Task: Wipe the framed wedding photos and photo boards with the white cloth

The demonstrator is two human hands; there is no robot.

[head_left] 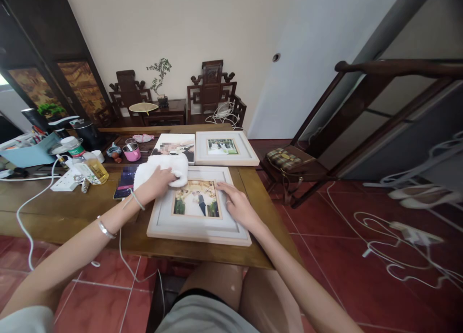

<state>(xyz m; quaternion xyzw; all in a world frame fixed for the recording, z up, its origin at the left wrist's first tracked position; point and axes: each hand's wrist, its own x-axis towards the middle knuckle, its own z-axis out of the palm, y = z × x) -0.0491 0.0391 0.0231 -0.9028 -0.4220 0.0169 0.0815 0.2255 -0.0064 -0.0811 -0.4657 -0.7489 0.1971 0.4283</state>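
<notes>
A picture frame with a light wooden edge and a wedding photo in its middle lies flat before me on the table. My left hand grips a fluffy white cloth, which lies over the frame's upper left corner. Fingers stretched out, my right hand rests on the frame's right side, its fingertips at the photo's upper right edge. Behind, a second framed photo lies beside a loose photo print. A phone is partly under the cloth.
Left on the wooden table are a pink cup, a bottle of yellow liquid, a power strip and a blue organizer. A white cable hangs off the front edge. At right stands a chair with a bag.
</notes>
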